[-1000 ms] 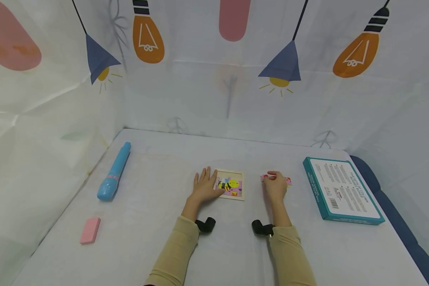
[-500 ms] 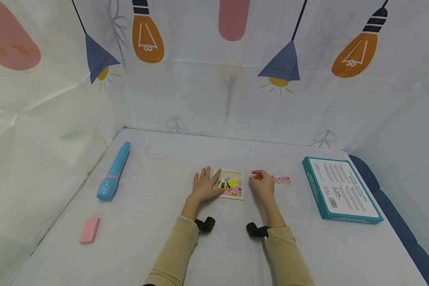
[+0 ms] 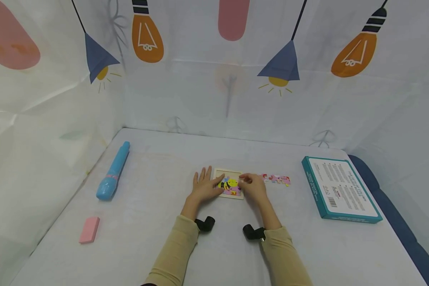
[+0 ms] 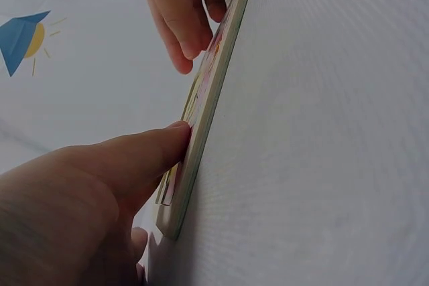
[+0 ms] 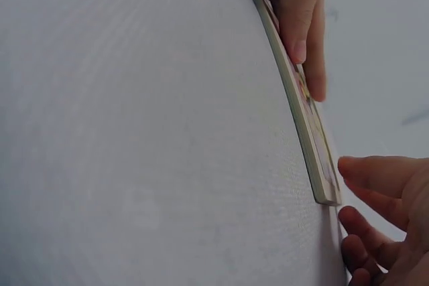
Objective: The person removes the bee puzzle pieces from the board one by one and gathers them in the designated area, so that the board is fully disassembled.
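Apparently — right hand [image 3: 255,188] against puzzle [image 3: 230,184]

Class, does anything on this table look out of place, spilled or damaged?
Nothing clearly stands out as spilled or damaged. The upper part of the wooden puzzle frame is bare, and pink puzzle pieces lie loose to its right on the table, which looks normal for an unfinished puzzle.

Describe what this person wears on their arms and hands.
The left sleeve and right sleeve are tan and long, ending near the wrists. A small, bent black device shows at each wrist. The left hand and right hand are ungloved.
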`<state>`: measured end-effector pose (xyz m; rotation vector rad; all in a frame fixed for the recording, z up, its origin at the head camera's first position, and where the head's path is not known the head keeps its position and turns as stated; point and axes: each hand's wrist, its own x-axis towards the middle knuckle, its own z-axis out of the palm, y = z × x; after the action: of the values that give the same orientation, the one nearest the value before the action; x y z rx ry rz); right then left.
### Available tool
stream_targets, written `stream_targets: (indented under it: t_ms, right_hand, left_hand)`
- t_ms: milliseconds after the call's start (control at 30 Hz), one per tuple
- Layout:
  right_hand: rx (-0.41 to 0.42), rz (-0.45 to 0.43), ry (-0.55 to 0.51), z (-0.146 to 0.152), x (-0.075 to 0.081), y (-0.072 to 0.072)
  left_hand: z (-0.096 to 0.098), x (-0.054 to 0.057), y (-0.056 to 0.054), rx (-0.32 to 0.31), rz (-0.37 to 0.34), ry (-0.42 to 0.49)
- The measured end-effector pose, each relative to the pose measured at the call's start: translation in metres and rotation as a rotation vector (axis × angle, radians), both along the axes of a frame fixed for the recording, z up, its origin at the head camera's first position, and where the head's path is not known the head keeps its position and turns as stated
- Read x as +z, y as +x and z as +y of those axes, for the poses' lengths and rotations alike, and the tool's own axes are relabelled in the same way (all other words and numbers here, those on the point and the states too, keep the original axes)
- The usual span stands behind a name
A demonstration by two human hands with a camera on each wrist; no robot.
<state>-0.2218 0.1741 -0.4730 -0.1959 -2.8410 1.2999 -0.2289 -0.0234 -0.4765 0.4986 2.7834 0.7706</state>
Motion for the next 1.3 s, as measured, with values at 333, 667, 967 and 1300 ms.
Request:
stream_targets:
  t_ms: [333, 667, 967, 1300]
  right_hand:
    - [0.061, 0.003, 0.121, -0.0023, 0.0019, 0.0035]
    - [0.099, 0.015, 0.073, -0.0018, 0.0034, -0.0002]
    - [0.101, -0.022, -0.05, 0.0003, 0.0065, -0.0006]
    - [0.099, -0.036, -0.058, 0.0006, 0.0078, -0.0008]
  left_hand:
    - [0.0003, -0.0008, 0.0003, -0.047, 0.049, -0.07]
    - [0.0011, 0.0034, 0.0022, -0.044, 0.025, -0.064]
    - [0.0021, 0.0014, 0.0009, -0.04, 0.027, -0.071]
    - [0.0017, 0.0029, 0.0022, -0.042, 0.03, -0.037]
